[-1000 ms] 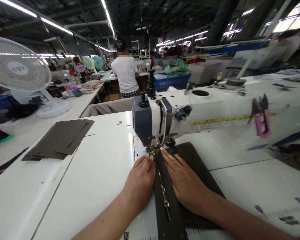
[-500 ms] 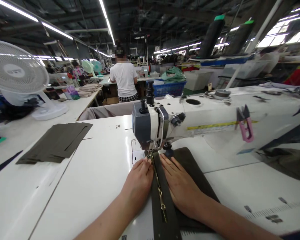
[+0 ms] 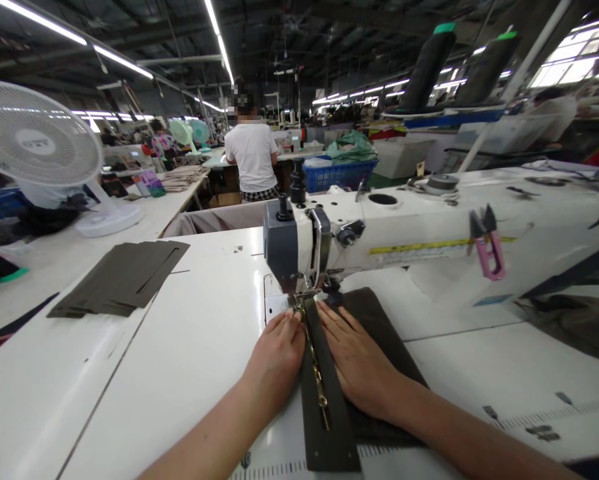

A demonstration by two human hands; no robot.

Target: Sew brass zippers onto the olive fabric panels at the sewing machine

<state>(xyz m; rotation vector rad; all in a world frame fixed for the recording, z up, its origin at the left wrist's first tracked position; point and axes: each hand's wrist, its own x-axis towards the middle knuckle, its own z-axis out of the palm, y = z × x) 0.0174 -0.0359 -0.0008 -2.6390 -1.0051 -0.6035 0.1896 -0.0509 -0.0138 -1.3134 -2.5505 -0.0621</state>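
Note:
A dark olive fabric strip (image 3: 332,407) with a brass zipper (image 3: 318,380) runs lengthwise under the needle area of a white sewing machine (image 3: 309,247). My left hand (image 3: 279,353) is closed, its fingertips pinching the strip's left edge just in front of the presser foot (image 3: 300,299). Flat on the strip's right side lies my right hand (image 3: 354,353), fingers stretched toward the machine head. The zipper's pull sits on the near half of the strip. A larger dark olive panel (image 3: 379,320) lies beneath and right of my right hand. The needle tip is hard to make out.
Cut olive pieces (image 3: 119,280) are stacked on the table's left. A white fan (image 3: 39,140) stands behind them. Pink thread snips (image 3: 490,250) rest against the machine arm. Dark thread cones (image 3: 426,70) stand at upper right. A person in a white shirt (image 3: 250,157) works ahead.
The zippered strip has slid slightly away from me, further under the machine head, and more of its near end shows. My hands keep nearly the same place; the view has shifted a little.

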